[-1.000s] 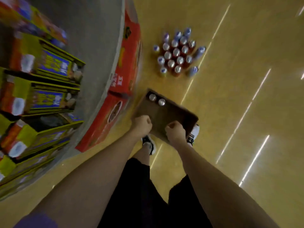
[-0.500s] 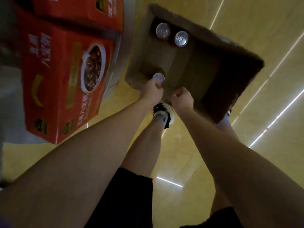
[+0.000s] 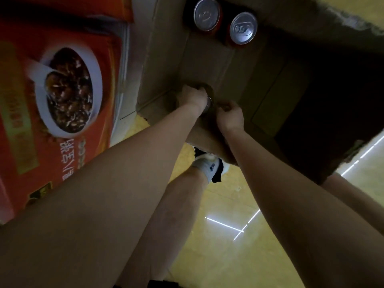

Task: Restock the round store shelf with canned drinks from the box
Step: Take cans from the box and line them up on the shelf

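The brown cardboard box [image 3: 255,84] stands open on the floor right below me, with both my hands inside it. My left hand [image 3: 192,97] grips a can [image 3: 209,103] near the box's near-left corner; only a sliver of its silver top shows. My right hand [image 3: 229,115] is close beside that can with its fingers curled, and I cannot tell whether they touch it. Two more cans [image 3: 206,13] [image 3: 243,28] stand upright side by side in the far-left corner. The right part of the box is in dark shadow.
A red carton printed with a bowl of food [image 3: 62,90] lies against the box's left side, at the foot of the round shelf. My foot in a white sock and dark shoe [image 3: 209,166] stands just before the box on the glossy yellow floor [image 3: 218,235].
I have bent down much closer to the box. My left hand moved from the box's near edge onto the can, and my right hand reached in beside it.
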The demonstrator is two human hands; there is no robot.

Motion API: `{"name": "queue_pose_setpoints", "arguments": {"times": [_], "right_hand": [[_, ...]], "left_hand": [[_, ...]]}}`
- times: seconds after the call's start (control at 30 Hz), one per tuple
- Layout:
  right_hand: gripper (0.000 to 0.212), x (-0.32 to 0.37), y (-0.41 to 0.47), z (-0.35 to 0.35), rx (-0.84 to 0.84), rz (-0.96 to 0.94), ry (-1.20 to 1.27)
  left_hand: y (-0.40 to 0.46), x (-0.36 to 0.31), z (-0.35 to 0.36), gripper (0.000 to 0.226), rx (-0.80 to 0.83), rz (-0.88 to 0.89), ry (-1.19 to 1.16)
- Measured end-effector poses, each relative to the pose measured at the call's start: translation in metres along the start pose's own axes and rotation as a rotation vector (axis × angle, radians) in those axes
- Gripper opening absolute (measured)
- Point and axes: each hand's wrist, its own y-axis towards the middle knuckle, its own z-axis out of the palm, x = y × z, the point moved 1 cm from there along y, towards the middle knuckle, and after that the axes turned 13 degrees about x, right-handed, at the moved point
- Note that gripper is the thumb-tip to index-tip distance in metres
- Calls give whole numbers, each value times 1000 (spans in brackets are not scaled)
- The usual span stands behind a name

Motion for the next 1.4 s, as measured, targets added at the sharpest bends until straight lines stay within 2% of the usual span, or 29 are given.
{"name": "queue_pose_setpoints", "arguments": {"times": [0.1,0.2,0.27,0.33,0.4,0.47,0.53,0.63,0.8,0.9,1.03,1.17,1.4], "right_hand": [[37,0,8,5,105,13,9],[27,7,1,4,107,58,-37],[19,10,-12,1,70,63,-83],[13,10,-30,-3,79,39,-144],[27,12,-53,-7,74,-29,-184],[38,21,-85,-14,36,-124,-193],[42,34,-120,-22,18,-197,-236],[45,67,-178,-38,48,-301,-428],[65,137,-307,-59,175,-479,-697],[66,176,-389,-71,167,-568,-797],[53,214,-480,-82,65,-694,-882],[64,245,-553,-97,8,-800,-946],[73,320,-669,-134,-91,-977,-1081]], "left_hand": [[3,-6,8,58,35,-53,137],[11,-2,9,69,25,-101,300],[1,-2,4,83,37,-79,244],[-16,1,-5,91,39,23,204],[-41,9,-17,87,44,105,198],[-69,14,-28,75,28,161,101],[-105,16,-38,61,-5,174,-19],[-168,13,-54,52,13,215,-169],[-293,-7,-104,41,133,275,-232],[-377,-24,-143,48,115,355,-230],[-486,-46,-186,54,36,499,-189],[-578,-62,-217,56,-41,612,-136],[-720,-98,-277,43,-112,859,21]]}}
